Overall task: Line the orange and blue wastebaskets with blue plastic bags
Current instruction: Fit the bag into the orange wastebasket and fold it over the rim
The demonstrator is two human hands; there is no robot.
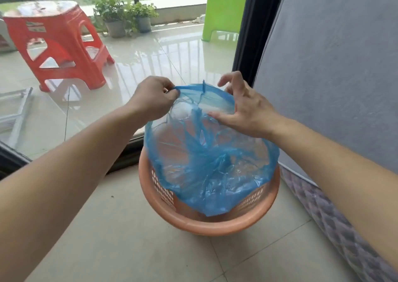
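Note:
An orange wastebasket (206,225) with slotted walls stands on the tiled floor in front of me. A thin blue plastic bag (211,163) billows above it, its lower end hanging inside the basket. My left hand (153,100) pinches the bag's upper left edge. My right hand (247,111) is at the bag's upper right edge with fingers spread and curved, thumb lying on the plastic; whether any finger grips the film is hidden. No blue wastebasket is in view.
A glass sliding door with a dark frame (247,34) stands just behind the basket. Beyond it are a red stool (58,44), a green stool (224,12) and potted plants (125,18). A grey upright mattress (336,77) fills the right side.

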